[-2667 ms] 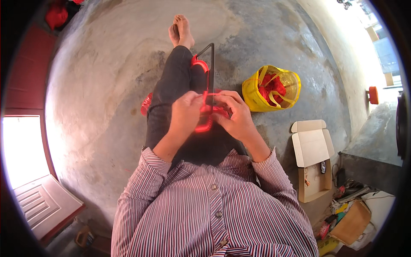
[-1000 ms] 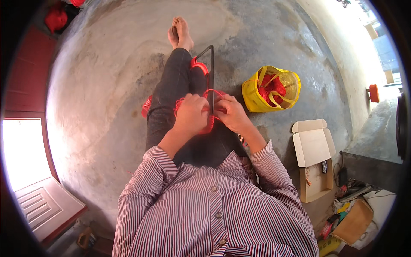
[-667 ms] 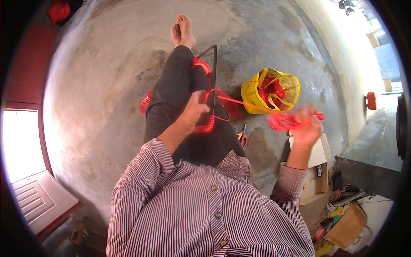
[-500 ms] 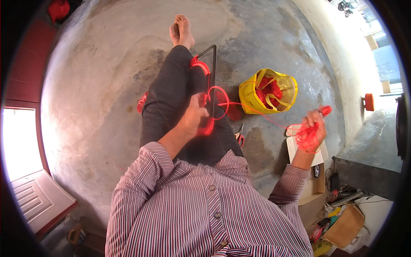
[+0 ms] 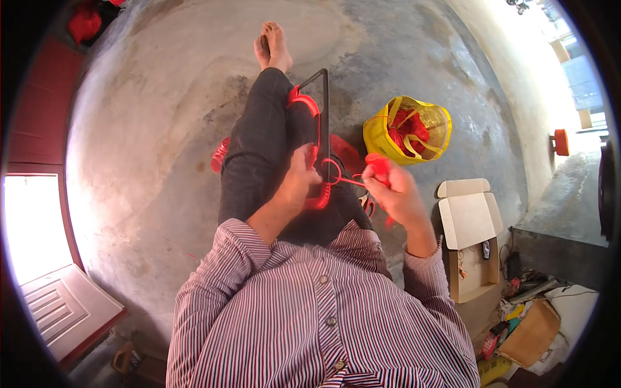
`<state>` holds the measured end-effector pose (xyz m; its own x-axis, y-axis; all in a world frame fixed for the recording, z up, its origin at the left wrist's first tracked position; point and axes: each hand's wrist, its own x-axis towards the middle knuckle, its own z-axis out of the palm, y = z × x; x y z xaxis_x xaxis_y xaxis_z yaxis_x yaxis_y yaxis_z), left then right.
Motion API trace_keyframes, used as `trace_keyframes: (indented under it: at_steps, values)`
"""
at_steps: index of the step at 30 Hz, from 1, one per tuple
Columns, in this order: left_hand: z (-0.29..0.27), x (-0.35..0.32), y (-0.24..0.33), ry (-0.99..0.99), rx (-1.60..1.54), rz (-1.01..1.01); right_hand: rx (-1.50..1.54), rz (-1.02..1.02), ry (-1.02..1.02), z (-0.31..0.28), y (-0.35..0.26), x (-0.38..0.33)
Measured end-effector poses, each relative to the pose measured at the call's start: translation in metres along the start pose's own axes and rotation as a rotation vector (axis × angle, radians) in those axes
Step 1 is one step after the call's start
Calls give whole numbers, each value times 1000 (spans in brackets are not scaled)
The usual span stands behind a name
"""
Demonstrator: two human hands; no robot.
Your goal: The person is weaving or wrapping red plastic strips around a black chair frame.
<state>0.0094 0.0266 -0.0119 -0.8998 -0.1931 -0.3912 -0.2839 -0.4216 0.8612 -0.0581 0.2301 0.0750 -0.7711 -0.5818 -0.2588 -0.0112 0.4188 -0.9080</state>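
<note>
A dark metal frame point(image 5: 325, 110) with bent corners rests over my thighs, and red cord is wound thickly round parts of it point(image 5: 304, 98). My left hand point(image 5: 299, 184) is closed on the wound side of this frame. A small loop of red cord point(image 5: 330, 169) circles the frame's bare bar beside my left fingers. From that loop the cord runs taut to my right hand point(image 5: 400, 195), which is closed round a bundle of the same red cord point(image 5: 379, 165). Scissors point(image 5: 369, 205) lie beside my right thigh, partly hidden by my leg.
On the floor at the right stands a yellow bag point(image 5: 374, 139) with red cord inside. An open cardboard box point(image 5: 467, 292) lies nearer, by my right elbow. Clutter with a brown cardboard piece point(image 5: 532, 335) fills the lower right. A white panelled door point(image 5: 61, 307) is at the left.
My right hand has come in from the far right toward the frame with the cord bundle. The large cord loop has drawn down to a small one. My left hand keeps its hold.
</note>
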Motion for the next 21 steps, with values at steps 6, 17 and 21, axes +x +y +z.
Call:
trace_keyframes:
  at_steps: [6, 17, 21]
  values:
    - [3, 6, -4, 26, -136, -18, 711, -21, -108, 6, -58, -42]
    - [25, -32, 43, -77, 829, 651, 1157, -269, -274, -12, -64, -36]
    - [-9, -6, 25, 225, 422, 321, -65, -530, -138, -16, -28, 16]
